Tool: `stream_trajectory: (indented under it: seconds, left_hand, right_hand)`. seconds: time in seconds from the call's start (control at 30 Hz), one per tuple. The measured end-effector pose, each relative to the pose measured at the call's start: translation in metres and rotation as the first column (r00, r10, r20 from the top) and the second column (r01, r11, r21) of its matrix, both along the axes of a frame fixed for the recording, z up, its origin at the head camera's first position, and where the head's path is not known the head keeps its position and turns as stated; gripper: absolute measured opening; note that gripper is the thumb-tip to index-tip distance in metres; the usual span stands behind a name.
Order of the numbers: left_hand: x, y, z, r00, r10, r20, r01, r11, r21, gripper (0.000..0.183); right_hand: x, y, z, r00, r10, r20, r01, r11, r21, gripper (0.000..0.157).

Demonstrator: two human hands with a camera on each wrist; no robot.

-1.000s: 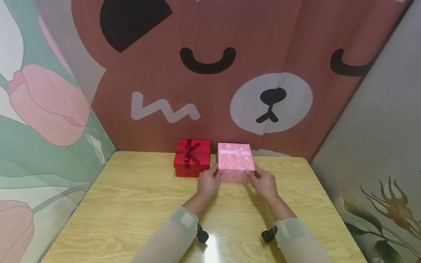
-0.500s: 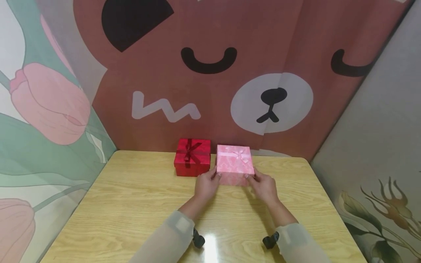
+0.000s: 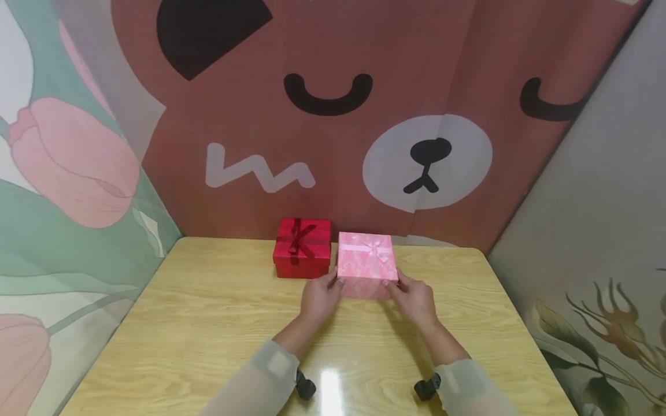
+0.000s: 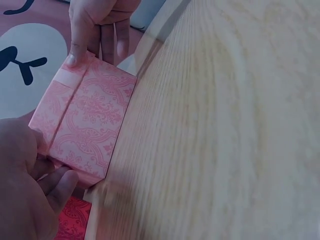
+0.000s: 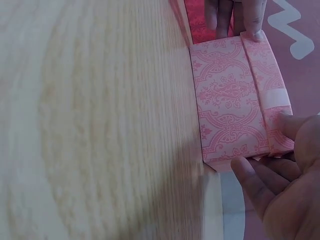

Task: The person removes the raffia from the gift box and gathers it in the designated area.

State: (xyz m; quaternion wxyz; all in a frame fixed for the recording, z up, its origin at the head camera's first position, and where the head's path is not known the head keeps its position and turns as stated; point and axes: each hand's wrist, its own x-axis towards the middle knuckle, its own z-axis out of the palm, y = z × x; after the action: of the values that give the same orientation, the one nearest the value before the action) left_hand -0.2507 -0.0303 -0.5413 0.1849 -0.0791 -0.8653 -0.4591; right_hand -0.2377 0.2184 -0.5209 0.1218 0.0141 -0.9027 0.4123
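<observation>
A pink patterned gift box (image 3: 366,257) with a pale ribbon and bow on its lid stands on the table, gripped from both sides. My left hand (image 3: 319,297) holds its left side, the thumb on the near face. On the opposite side my right hand (image 3: 413,297) holds the box, its thumb at the lid's front corner. Both wrist views show the fingers along the box's side walls and the thumbs by the lid edge. A red gift box (image 3: 303,248) with a dark red bow stands just left of the pink one, close to my left fingers.
The wooden table (image 3: 218,323) reaches back to a wall (image 3: 239,214) printed with a bear face. Printed side walls flank it left and right. A black wrist camera (image 3: 305,386) sits under each sleeve.
Both hands have drawn the pink box a little toward me and slightly left. The red box stays in its place.
</observation>
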Motion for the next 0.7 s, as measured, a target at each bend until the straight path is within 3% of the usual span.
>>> stream_trajectory:
  seconds: [0.3, 0.7]
  left_hand:
    - [0.013, -0.007, 0.001, 1.000, -0.021, -0.007, 0.021, 1.000, 0.000, 0.035]
    - [0.029, -0.015, 0.003, 0.995, -0.074, 0.065, 0.071, 0.997, 0.043, 0.038]
  right_hand:
    - [0.011, -0.003, -0.001, 1.000, 0.028, 0.006, -0.028, 1.000, -0.011, 0.065]
    - [0.028, -0.005, -0.003, 0.998, 0.033, -0.057, -0.032, 0.999, 0.008, 0.061]
